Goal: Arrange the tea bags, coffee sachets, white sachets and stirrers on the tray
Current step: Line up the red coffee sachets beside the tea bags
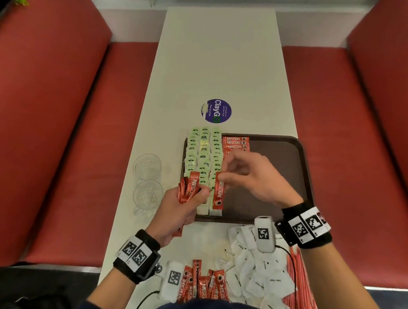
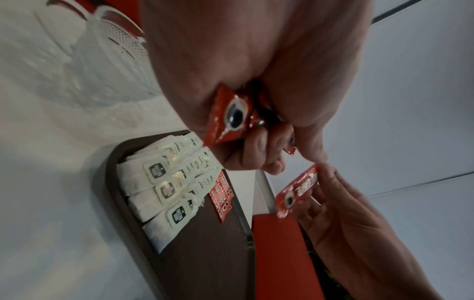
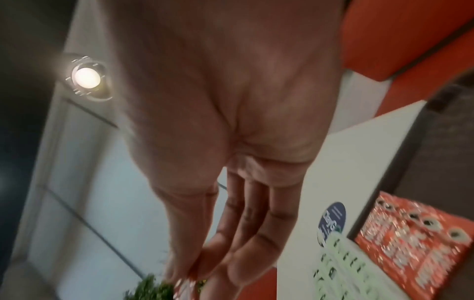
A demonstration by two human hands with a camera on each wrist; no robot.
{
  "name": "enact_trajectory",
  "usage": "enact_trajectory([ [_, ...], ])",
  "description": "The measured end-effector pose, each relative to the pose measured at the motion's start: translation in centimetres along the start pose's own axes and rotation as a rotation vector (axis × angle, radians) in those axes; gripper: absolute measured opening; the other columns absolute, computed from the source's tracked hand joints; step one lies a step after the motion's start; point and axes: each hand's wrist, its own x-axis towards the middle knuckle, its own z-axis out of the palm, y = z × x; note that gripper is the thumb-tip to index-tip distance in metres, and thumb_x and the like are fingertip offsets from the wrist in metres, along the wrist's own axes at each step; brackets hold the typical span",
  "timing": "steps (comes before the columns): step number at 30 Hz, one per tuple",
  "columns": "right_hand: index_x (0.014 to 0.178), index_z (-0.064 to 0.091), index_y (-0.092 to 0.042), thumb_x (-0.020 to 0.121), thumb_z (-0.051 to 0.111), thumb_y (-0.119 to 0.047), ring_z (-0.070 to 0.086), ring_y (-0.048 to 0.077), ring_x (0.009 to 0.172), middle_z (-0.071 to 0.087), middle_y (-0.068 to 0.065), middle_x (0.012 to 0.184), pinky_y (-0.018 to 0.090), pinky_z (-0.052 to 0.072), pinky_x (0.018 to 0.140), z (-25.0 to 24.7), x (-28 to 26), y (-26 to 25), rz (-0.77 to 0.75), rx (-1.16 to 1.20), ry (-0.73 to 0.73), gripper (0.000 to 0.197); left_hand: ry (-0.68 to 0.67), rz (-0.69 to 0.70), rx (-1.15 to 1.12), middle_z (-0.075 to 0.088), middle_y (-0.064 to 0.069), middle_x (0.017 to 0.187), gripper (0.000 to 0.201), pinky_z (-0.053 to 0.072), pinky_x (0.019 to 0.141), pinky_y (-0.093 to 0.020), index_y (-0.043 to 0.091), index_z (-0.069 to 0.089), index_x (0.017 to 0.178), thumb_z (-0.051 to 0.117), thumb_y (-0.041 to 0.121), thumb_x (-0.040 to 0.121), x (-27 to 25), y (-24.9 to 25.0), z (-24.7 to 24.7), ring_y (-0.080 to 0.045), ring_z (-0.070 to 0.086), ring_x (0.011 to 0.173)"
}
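Step in hand: laying the coffee sachets on the tray (image 1: 299, 157), which sits toward the near end of the table (image 1: 224, 61). The left hand (image 1: 181, 206) is closed round a bundle of coffee sachets (image 1: 189, 190), held above the tray's near left corner. The right hand (image 1: 250, 176) pinches a single coffee sachet (image 1: 218, 191) by its upper end between thumb and fingertips; it hangs over the tea bags (image 1: 205, 159) — three rows already filling the tray's left side.

A short row of placed sachets (image 1: 236, 143) lies just beside the tea bags at the tray's far edge. The next move, in my judgement, calls for carrying the single sachet rightward and setting it flat at the near end of that row, aligned with it.

Surroundings: loose coffee sachets (image 1: 207, 283), white sachets (image 1: 262, 273) and red stirrers (image 1: 300, 292) lie at the table's near edge, not yet arranged. Two glass cups (image 1: 148, 180) stand left of the tray (clear of the work). A round sticker (image 1: 216, 110) lies beyond it. The right half of the tray is bare — nothing obstructs placement.
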Motion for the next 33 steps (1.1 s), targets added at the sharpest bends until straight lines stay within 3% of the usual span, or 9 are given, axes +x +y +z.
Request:
enact_trajectory([
  [3, 0.1, 0.076, -0.019, 0.096, 0.085, -0.026, 0.076, 0.017, 0.079, 0.079, -0.001, 0.09, 0.041, 0.064, 0.083, 0.8, 0.1, -0.8, -0.046, -0.115, -0.068, 0.013, -0.026, 0.011, 0.072, 0.046, 0.006, 0.062, 0.015, 0.03, 0.048, -0.025, 0.013, 0.072, 0.096, 0.082, 0.025, 0.095, 0.3, 0.7, 0.7, -0.011, 0.033, 0.051],
  [6, 0.102, 0.077, -0.024, 0.098, 0.083, -0.032, 0.075, 0.015, 0.081, 0.079, -0.002, 0.091, 0.046, 0.064, 0.082, 1.9, 0.1, -1.0, -0.032, -0.086, 0.026, 0.011, 0.02, 0.024, 0.075, 0.043, 0.004, 0.062, 0.023, 0.03, 0.047, -0.025, 0.014, 0.066, 0.085, 0.086, 0.022, 0.092, 0.5, 0.7, 1.5, -0.013, 0.031, 0.05],
  [8, 0.106, 0.073, -0.028, 0.096, 0.084, -0.038, 0.076, 0.012, 0.09, 0.078, -0.005, 0.097, 0.043, 0.064, 0.086, 2.2, -0.2, -0.7, -0.002, -0.067, 0.108, 0.018, 0.076, 0.026, -0.001, 0.044, 0.004, 0.06, 0.021, 0.028, 0.046, -0.026, 0.013, 0.067, 0.085, 0.085, 0.02, 0.093, 0.5, 0.6, 1.6, -0.013, 0.03, 0.049],
  [11, 0.111, 0.067, -0.028, 0.086, 0.094, -0.037, 0.075, 0.01, 0.095, 0.077, -0.008, 0.102, 0.036, 0.065, 0.084, 2.9, -1.2, 0.1, 0.019, -0.079, 0.114, 0.038, 0.141, 0.027, -0.112, 0.045, 0.002, 0.058, 0.02, 0.026, 0.046, -0.028, 0.015, 0.069, 0.082, 0.082, 0.021, 0.095, 0.6, 0.4, 1.5, -0.014, 0.031, 0.049],
  [14, 0.107, 0.071, -0.026, 0.085, 0.096, -0.03, 0.074, 0.008, 0.096, 0.076, -0.012, 0.099, 0.031, 0.064, 0.08, 4.0, -1.8, 1.1, -0.027, -0.158, 0.177, 0.033, 0.159, 0.02, -0.144, 0.045, -0.003, 0.057, 0.022, 0.027, 0.047, -0.029, 0.021, 0.075, 0.076, 0.081, 0.026, 0.097, 0.8, 0.2, 1.3, -0.016, 0.032, 0.048],
  [18, 0.106, 0.078, -0.023, 0.088, 0.092, -0.018, 0.075, 0.006, 0.094, 0.078, -0.015, 0.096, 0.024, 0.063, 0.081, 3.9, -2.6, 1.9, -0.039, -0.164, 0.202, 0.023, 0.179, 0.015, -0.214, 0.064, -0.013, 0.08, 0.023, 0.031, 0.045, -0.024, 0.008, 0.076, 0.094, 0.079, 0.031, 0.099, 1.2, -0.3, 0.8, -0.014, 0.036, 0.049],
  [21, 0.107, 0.08, -0.025, 0.089, 0.092, -0.022, 0.075, 0.006, 0.094, 0.078, -0.016, 0.097, 0.02, 0.061, 0.081, 3.4, -3.0, 2.6, -0.042, -0.201, 0.22, 0.022, 0.214, -0.006, -0.205, 0.074, -0.015, 0.096, 0.026, 0.033, 0.044, -0.023, 0.003, 0.075, 0.106, 0.078, 0.028, 0.099, 1.6, -0.6, 0.5, -0.013, 0.038, 0.049],
  [27, 0.118, 0.08, -0.021, 0.092, 0.088, -0.028, 0.068, 0.006, 0.086, 0.074, -0.006, 0.108, 0.025, 0.061, 0.08, 4.1, -2.9, 4.6, -0.199, -0.518, 0.281, 0.029, 0.259, -0.024, -0.231, 0.077, -0.017, 0.096, 0.03, 0.031, 0.044, -0.022, 0.001, 0.075, 0.117, 0.077, 0.026, 0.099, 2.0, -1.0, 1.6, -0.013, 0.036, 0.048],
  [33, 0.119, 0.079, -0.028, 0.095, 0.082, -0.039, 0.069, 0.006, 0.09, 0.076, -0.012, 0.107, 0.034, 0.062, 0.081, 3.1, -2.6, 5.7, -0.135, -0.607, 0.262, 0.027, 0.234, -0.066, -0.266, 0.077, -0.018, 0.099, 0.031, 0.031, 0.046, -0.023, 0.007, 0.076, 0.123, 0.078, 0.027, 0.099, 2.5, -1.6, 1.8, -0.012, 0.037, 0.051],
])
